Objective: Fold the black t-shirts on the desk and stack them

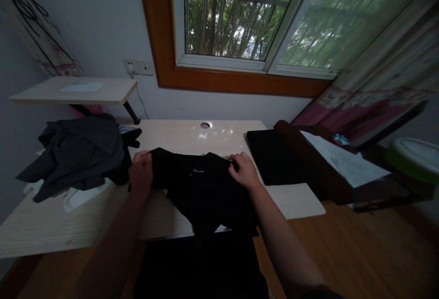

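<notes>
A black garment (206,189) with a small white mark on it is spread over the desk, its lower part hanging to the front edge. Its kind is hard to make out in the dim light. At its left end my left hand (140,173) is closed on the cloth, fingers pinched at the upper corner. My right hand (244,171) grips the upper edge on the right side, with fingers curled over the fabric.
A heap of dark grey clothes (85,148) lies on the left of the light wooden desk (171,130), below a raised shelf (75,91). At right are a flat black rectangular thing (270,157) and a paper sheet (343,159). A window (236,15) is behind.
</notes>
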### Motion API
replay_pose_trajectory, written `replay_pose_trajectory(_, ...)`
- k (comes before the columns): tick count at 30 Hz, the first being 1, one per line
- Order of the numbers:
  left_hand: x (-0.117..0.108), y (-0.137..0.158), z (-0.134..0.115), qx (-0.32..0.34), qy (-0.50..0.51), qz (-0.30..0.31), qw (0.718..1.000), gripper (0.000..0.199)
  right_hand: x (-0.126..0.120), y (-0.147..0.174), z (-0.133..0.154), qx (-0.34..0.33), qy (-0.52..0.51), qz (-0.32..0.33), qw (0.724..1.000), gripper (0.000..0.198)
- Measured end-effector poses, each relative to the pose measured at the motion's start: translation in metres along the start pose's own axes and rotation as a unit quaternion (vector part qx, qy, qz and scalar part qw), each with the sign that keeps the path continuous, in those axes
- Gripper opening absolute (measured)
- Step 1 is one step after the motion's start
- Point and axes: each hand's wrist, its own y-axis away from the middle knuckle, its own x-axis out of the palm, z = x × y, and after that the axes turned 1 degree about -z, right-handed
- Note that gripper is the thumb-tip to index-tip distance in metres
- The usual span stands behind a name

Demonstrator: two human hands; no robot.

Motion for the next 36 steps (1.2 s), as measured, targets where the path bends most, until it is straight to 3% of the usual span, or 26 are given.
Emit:
replay_pose_trajectory(5, 0.005, 0.005, -0.002, -0.031, 0.182, 0.089, 0.979, 0.038, 0.005, 0.001, -0.003, 0.088, 0.003, -0.066, 0.994, 0.022)
replay_pose_trajectory(8, 0.016, 0.008, 0.004, -0.01, 0.243, 0.114, 0.963, 0.036, 0.005, 0.0, -0.004, 0.113, -0.011, -0.107, 0.988, 0.026)
replay_pose_trajectory(13, 0.032, 0.013, 0.012, 0.144, 0.222, 0.138, 0.954, 0.043, 0.005, -0.002, -0.009, 0.136, -0.047, -0.155, 0.977, 0.027)
replay_pose_trajectory(17, 0.029, 0.016, 0.003, 0.28, 0.117, 0.168, 0.938, 0.061, 0.005, -0.003, -0.01, 0.112, -0.064, -0.166, 0.978, 0.024)
replay_pose_trajectory(20, 0.021, 0.017, -0.005, 0.35, 0.018, 0.174, 0.92, 0.043, 0.003, -0.006, -0.004, 0.065, -0.067, -0.151, 0.984, 0.028)
replay_pose_trajectory(24, 0.018, 0.017, -0.007, 0.399, -0.039, 0.181, 0.898, 0.024, 0.0, -0.007, 0.004, 0.039, -0.025, -0.125, 0.991, 0.035)
replay_pose_trajectory(29, 0.022, 0.021, -0.003, 0.408, -0.056, 0.306, 0.858, 0.027, 0.003, -0.003, 0.002, 0.023, -0.001, -0.073, 0.997, 0.027)
replay_pose_trajectory(33, 0.023, 0.021, -0.002, 0.387, -0.074, 0.31, 0.865, 0.03, 0.01, -0.003, -0.001, -0.015, -0.024, 0.026, 0.999, 0.024)
replay_pose_trajectory(36, 0.024, 0.018, -0.003, 0.373, -0.087, 0.286, 0.878, 0.031, 0.012, -0.005, -0.002, -0.01, -0.021, 0.045, 0.999, 0.023)
